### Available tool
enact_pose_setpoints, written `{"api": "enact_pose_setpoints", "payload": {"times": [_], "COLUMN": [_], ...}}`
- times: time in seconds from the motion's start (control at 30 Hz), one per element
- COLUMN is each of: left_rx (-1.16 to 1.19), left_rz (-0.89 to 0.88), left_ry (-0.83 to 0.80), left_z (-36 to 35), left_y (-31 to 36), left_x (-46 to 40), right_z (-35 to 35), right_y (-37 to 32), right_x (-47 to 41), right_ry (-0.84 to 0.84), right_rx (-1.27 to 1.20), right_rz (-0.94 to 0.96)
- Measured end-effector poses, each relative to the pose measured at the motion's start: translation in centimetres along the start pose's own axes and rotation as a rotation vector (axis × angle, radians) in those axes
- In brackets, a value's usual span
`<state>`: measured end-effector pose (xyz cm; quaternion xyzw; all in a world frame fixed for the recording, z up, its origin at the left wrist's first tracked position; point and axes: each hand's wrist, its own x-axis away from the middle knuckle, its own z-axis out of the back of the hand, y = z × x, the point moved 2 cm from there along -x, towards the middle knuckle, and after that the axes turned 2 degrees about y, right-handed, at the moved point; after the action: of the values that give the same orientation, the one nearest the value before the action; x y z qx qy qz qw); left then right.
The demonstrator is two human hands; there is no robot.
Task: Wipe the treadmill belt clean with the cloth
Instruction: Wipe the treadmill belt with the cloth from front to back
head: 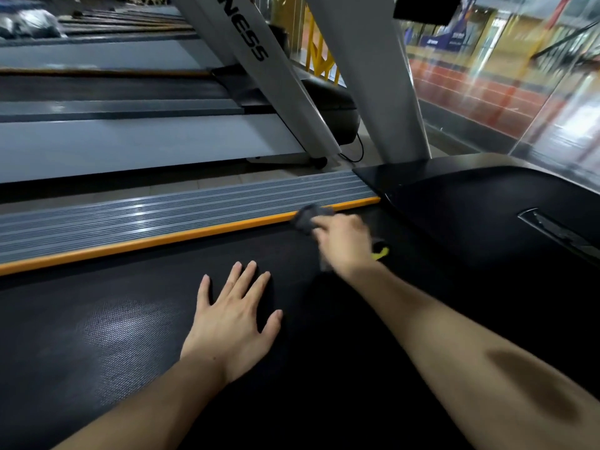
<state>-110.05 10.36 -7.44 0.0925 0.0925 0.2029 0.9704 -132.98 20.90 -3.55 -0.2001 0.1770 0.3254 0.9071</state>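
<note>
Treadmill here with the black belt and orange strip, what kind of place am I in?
Most likely a gym. The treadmill belt being wiped sits beside another treadmill, with more machines in a row behind, and a grey upright bears lettering ending "NESS", probably "fitness".

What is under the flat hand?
The left hand lies spread flat on the black treadmill belt. Only belt shows around it; the patch beneath the palm is covered, so anything there cannot be seen. The right hand holds the cloth.

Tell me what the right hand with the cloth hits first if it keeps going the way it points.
Probably the orange strip: the right hand aims the cloth at it, already near its edge.
</note>
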Motion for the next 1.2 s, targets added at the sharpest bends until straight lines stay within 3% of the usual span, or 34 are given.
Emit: {"api": "enact_pose_setpoints", "payload": {"times": [0.1,0.17,0.3,0.37,0.43,0.6,0.7,0.77,0.87,0.93,1.07,1.2], "left_rx": [-0.017,-0.021,-0.041,-0.033,-0.038,-0.046,-0.072,-0.062,-0.048,-0.054,-0.054,-0.065], "left_rz": [0.038,0.048,0.042,0.042,0.046,0.055,0.053,0.046,0.039,0.038,0.038,0.046], "left_ry": [0.017,0.01,-0.018,-0.021,-0.035,-0.027,-0.042,-0.033,-0.033,-0.037,-0.05,-0.053], "left_z": [0.3,0.5,0.6,0.6,0.6,0.5,0.4,0.5,0.5,0.4,0.4,0.4], "left_y": [-0.1,0.0,0.2,0.2,0.2,0.2,0.1,0.2,0.2,0.3,0.2,0.3], "left_x": [0.1,0.2,0.2,0.2,0.1,0.0,0.1,0.1,0.2,0.1,0.1,0.0], "right_z": [-0.9,-0.6,1.9,2.8,2.5,-0.9,-0.9,0.0,1.9,2.4,1.2,-0.6], "right_y": [-3.9,-1.4,9.3,11.4,8.4,-5.8,-4.9,0.5,10.2,12.0,4.2,-3.5], "right_x": [1.1,0.3,-1.8,-1.6,-1.5,1.1,1.5,-0.2,-2.1,-2.0,-0.7,3.8], "right_ry": [-0.071,-0.058,-0.043,0.004,0.01,-0.119,-0.168,-0.09,-0.032,0.003,-0.034,-0.095], "right_rx": [-0.017,0.032,0.313,0.294,0.245,-0.005,-0.022,0.069,0.264,0.317,0.152,-0.062], "right_rz": [0.214,0.221,-0.069,-0.212,-0.198,0.114,0.259,0.18,-0.113,-0.234,-0.157,0.14]}}
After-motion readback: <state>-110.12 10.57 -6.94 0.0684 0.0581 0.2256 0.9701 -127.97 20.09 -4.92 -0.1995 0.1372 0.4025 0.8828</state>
